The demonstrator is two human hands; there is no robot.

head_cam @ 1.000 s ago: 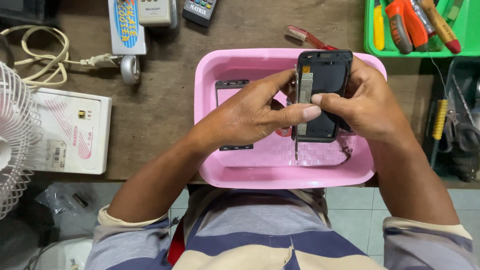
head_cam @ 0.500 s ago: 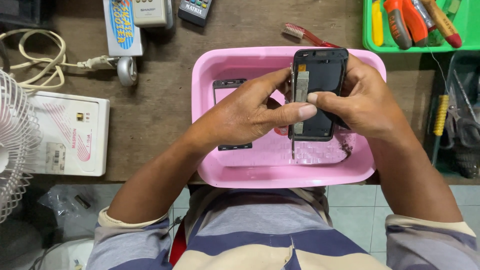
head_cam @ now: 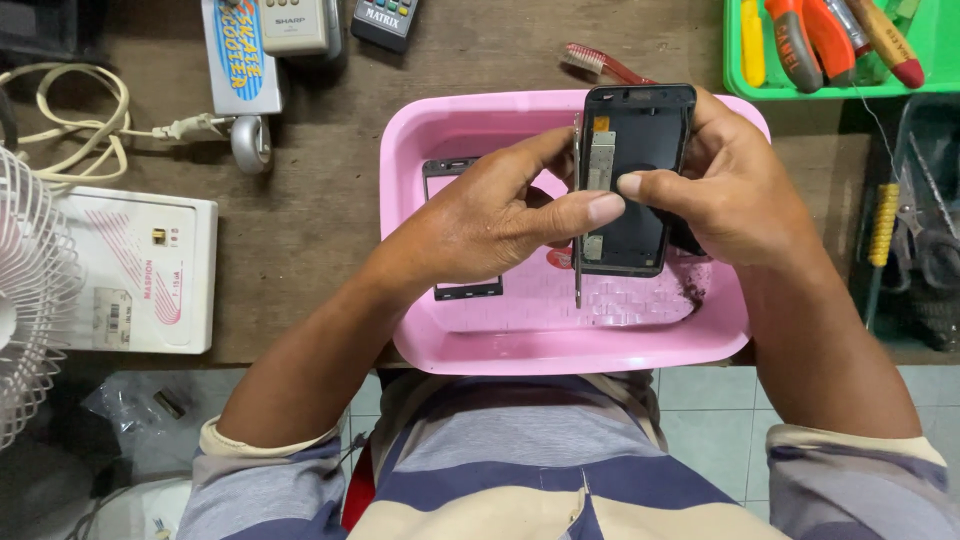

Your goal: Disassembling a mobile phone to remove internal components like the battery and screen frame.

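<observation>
Since approx. half a sec ago, phone frame (head_cam: 632, 180) has stayed put over the pink tub (head_cam: 440, 340), w/ both hands shifted barely at all. Left hand (head_cam: 490, 215) is closed on frame's left edge, thumb pressed across lower front, fingers curled round the side. Right hand (head_cam: 735, 190) grips the right edge and back, thumb tip laid on the front near centre. Frame is held upright above tub, not touching its floor; a thin metal strip (head_cam: 577, 250) hangs down along its left side. Handling, as a judgement: light, thin, rigid but prone to flex and crack; hold by long edges, keep pressure off the silver shield plate (head_cam: 601, 160) and any ribbon parts. A second dark bezel (head_cam: 450, 170) lies in the tub behind left hand. Outward: red toothbrush (head_cam: 600, 62) just beyond tub rim; green tray (head_cam: 940, 50) of screwdrivers top right; flat white box (head_cam: 135, 270) w/ pink stripe graphics left of tub; oblong blue-and-white label card (head_cam: 235, 55) top left, beside two remotes; white fan (head_cam: 30, 300) at far left edge.
</observation>
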